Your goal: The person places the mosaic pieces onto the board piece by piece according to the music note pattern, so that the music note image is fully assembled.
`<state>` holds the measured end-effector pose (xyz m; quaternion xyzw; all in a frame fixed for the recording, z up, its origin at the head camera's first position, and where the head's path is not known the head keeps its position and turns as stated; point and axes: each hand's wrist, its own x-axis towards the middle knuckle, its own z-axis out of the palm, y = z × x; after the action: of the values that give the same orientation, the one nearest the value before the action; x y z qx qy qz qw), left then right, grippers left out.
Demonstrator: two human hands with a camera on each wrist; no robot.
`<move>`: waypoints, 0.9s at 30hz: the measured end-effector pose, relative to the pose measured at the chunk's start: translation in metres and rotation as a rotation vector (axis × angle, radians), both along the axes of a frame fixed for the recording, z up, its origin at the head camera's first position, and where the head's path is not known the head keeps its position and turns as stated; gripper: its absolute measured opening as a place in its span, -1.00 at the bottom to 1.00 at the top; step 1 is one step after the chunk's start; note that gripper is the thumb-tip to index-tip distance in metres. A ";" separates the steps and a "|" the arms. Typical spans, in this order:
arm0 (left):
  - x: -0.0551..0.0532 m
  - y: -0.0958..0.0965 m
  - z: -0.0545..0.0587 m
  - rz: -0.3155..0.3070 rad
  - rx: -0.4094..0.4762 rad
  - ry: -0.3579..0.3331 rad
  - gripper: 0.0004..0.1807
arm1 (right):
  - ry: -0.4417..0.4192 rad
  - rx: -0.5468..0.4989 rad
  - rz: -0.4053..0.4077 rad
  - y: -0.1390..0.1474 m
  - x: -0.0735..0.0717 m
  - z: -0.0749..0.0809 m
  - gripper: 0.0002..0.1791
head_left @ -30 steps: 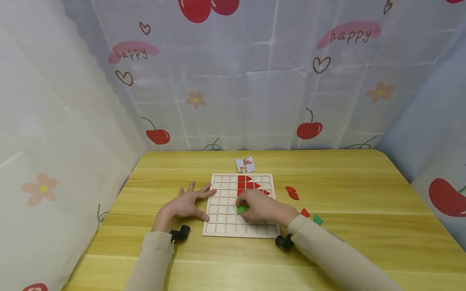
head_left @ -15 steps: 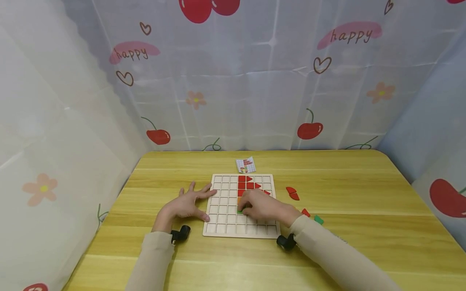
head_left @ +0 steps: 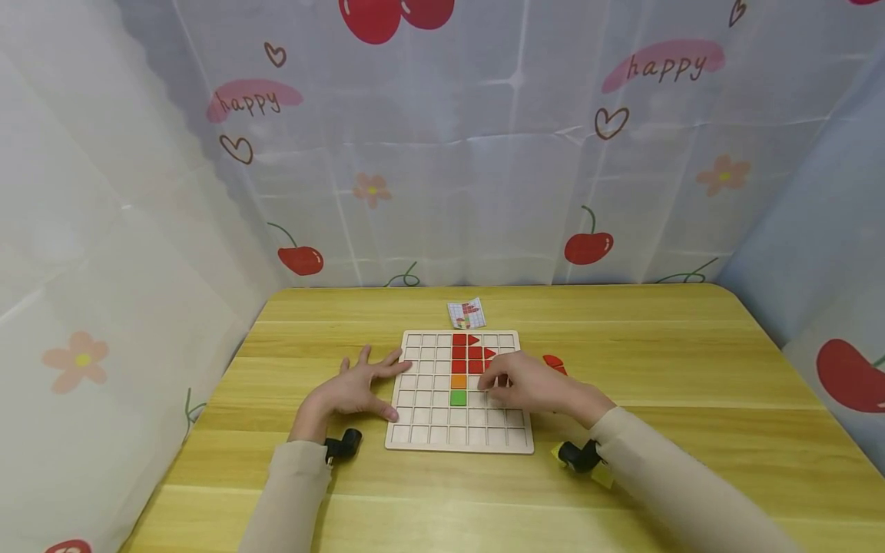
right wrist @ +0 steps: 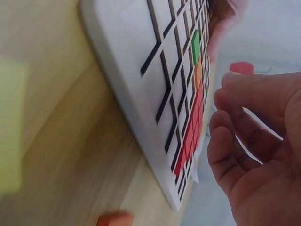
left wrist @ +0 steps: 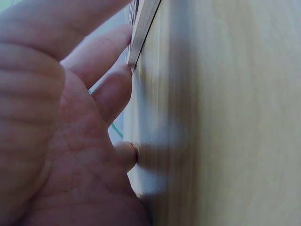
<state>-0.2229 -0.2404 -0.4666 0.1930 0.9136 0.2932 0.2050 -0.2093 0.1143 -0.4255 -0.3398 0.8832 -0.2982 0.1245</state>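
A pale wooden grid board (head_left: 422, 418) lies on the table. Red square and triangle pieces (head_left: 459, 353) fill cells in its upper part, with an orange square (head_left: 459, 381) and a green square (head_left: 459, 398) below them in the same column. My left hand (head_left: 353, 388) is spread at the board's left side, thumb and a finger touching its edge. Over the board's right half is my right hand (head_left: 528, 384), fingers loosely bent. In the right wrist view, nothing shows between the thumb and fingers of that hand (right wrist: 263, 136).
Behind the board lies a small printed pattern card (head_left: 466, 313). Red rounded pieces (head_left: 553, 361) rest right of the board, partly hidden by my right hand. A yellow piece (head_left: 603, 476) shows beneath the right wrist camera. A patterned curtain (head_left: 442, 215) stands behind the table.
The green square has gone into its cell below the orange one, and my right hand has let go of it and moved right. My left hand has stayed put.
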 end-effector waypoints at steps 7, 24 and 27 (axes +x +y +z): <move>-0.002 -0.001 -0.002 -0.004 -0.014 0.006 0.07 | -0.038 0.009 -0.064 0.032 0.005 0.004 -0.81; 0.001 0.000 0.002 -0.003 -0.006 -0.005 0.07 | -0.073 0.082 -0.160 0.088 0.008 -0.006 -0.70; 0.001 0.000 0.002 0.005 -0.002 -0.004 0.07 | -0.055 0.080 -0.150 0.095 0.009 -0.011 -0.69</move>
<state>-0.2223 -0.2406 -0.4649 0.1901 0.9139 0.2933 0.2064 -0.2006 0.2094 -0.4370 -0.2592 0.9136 -0.2805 0.1395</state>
